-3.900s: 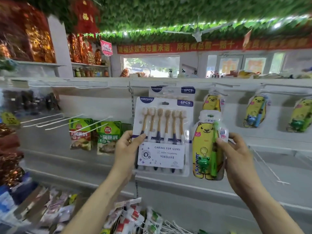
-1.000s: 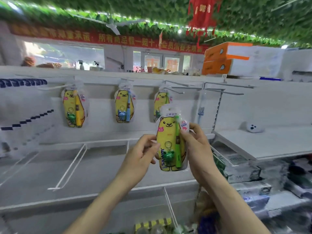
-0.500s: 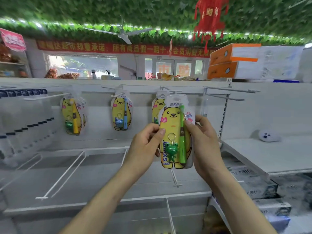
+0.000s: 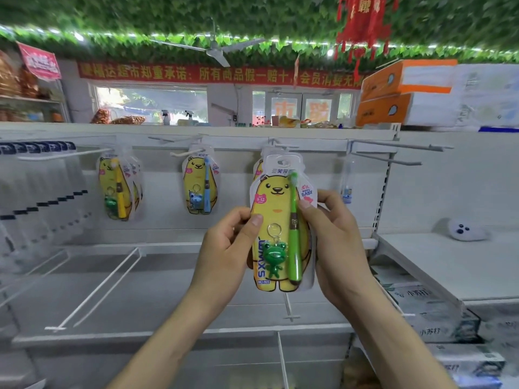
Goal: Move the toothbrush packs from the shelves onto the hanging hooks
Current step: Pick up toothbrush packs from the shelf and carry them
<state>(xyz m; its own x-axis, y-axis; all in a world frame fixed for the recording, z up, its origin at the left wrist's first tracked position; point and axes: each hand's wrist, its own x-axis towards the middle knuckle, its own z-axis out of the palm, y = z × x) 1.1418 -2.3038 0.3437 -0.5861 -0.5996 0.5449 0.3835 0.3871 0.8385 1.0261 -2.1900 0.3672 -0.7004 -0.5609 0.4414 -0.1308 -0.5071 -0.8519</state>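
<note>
The green toothbrush pack (image 4: 276, 228) is gripped at both edges by the fingers of the left hand (image 4: 224, 248) and right hand (image 4: 334, 242). It is now raised nearer the hook (image 4: 280, 144); hanging is judged next.

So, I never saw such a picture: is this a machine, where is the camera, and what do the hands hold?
No machine: these are a person's hands, filmed by one camera worn on the head, looking forward and down. The left hand and right hand each pinch one side of a toothbrush pack, a yellow bear card with a green brush and a frog keyring. Behind it, similar packs hang on hooks. On the white shelf at the right lies a white toy.
</note>
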